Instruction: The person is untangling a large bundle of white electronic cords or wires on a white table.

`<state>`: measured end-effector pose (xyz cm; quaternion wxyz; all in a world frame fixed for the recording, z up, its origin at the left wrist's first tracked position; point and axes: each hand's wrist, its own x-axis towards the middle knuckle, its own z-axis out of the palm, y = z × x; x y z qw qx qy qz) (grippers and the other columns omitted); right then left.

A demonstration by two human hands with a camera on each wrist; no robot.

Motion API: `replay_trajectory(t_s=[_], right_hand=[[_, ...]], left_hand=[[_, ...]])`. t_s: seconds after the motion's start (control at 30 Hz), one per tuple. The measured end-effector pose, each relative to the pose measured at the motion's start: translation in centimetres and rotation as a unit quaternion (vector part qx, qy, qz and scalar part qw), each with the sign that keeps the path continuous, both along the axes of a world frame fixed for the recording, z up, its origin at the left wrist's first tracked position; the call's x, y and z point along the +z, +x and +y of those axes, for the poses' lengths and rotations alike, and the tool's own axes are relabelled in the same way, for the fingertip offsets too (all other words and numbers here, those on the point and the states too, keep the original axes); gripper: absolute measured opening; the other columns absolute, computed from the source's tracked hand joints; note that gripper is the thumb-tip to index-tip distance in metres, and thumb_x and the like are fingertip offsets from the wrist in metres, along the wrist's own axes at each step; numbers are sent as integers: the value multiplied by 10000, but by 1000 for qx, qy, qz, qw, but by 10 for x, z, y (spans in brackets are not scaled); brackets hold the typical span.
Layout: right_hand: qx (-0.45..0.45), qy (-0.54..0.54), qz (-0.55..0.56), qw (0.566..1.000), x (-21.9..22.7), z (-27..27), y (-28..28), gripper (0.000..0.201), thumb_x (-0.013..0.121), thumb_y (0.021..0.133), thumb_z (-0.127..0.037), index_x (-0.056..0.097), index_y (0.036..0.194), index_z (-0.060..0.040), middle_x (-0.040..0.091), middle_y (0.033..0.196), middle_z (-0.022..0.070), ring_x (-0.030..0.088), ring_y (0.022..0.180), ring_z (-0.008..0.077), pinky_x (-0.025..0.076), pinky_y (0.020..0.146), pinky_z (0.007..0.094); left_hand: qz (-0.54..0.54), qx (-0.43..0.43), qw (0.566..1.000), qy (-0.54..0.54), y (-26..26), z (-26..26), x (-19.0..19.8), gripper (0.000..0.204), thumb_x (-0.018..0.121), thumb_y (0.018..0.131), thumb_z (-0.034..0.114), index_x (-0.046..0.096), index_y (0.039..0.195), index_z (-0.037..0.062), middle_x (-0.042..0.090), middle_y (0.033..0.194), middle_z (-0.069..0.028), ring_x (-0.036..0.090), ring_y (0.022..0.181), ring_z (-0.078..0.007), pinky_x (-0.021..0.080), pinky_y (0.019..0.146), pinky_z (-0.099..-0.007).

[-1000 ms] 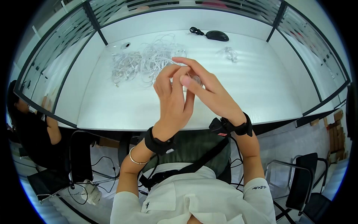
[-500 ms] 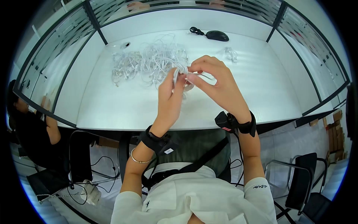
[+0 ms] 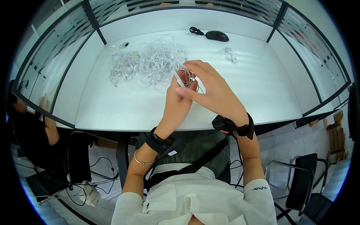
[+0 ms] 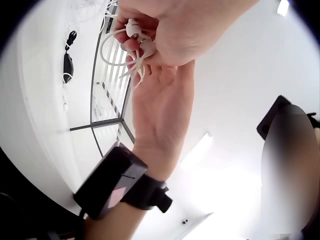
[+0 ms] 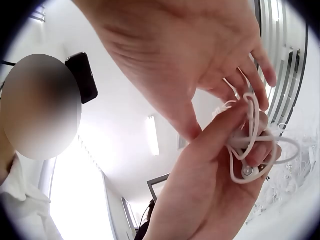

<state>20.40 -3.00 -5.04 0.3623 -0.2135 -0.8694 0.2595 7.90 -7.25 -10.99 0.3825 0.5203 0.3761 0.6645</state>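
White wired earphones (image 3: 179, 68), their cable gathered in loops, are in my left hand (image 3: 176, 103). In the right wrist view the left fingers (image 5: 257, 155) curl round the loops, with a round earbud (image 5: 249, 171) hanging near them. The left wrist view shows two earbuds (image 4: 133, 28) close together by those fingertips. My right hand (image 3: 221, 95) arches over the loops from the right, its fingers (image 5: 256, 82) extended and spread beside the cable. Its thumb (image 3: 187, 93) reaches across to the left hand.
A tangled heap of white cables (image 3: 150, 60) lies on the white desk (image 3: 112, 108) beyond the hands, to the left. A small bundle of white cable (image 3: 230, 55) and a black mouse (image 3: 216, 36) lie toward the back right. Partition panels (image 3: 180, 18) enclose the desk.
The cable loops now show more fully above my left hand. My right hand has spread and moved slightly left over them, its thumb now lower across the left hand.
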Motion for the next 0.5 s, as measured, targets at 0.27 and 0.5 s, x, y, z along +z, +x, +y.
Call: replay_trajectory(t_s=[0.27,0.5], right_hand=[[19,-124,-54,991,1,3,2,257,613,864,-198,584,982,28,596,786,79,556,713,153,444,697,266],[16,-149,91,985,29,43,38,193,529,915,-170,554,977,12,596,784,78,560,685,122,452,598,234]], left_hand=[[129,-66,989,-22,-5,-4,-13,358,592,823,3,501,1170,-2,549,1151,-97,502,1129,-173,381,964,-318],[76,-65,995,-21,-8,9,-13,267,565,887,170,561,1115,30,602,1073,-68,557,954,-172,409,884,-315]])
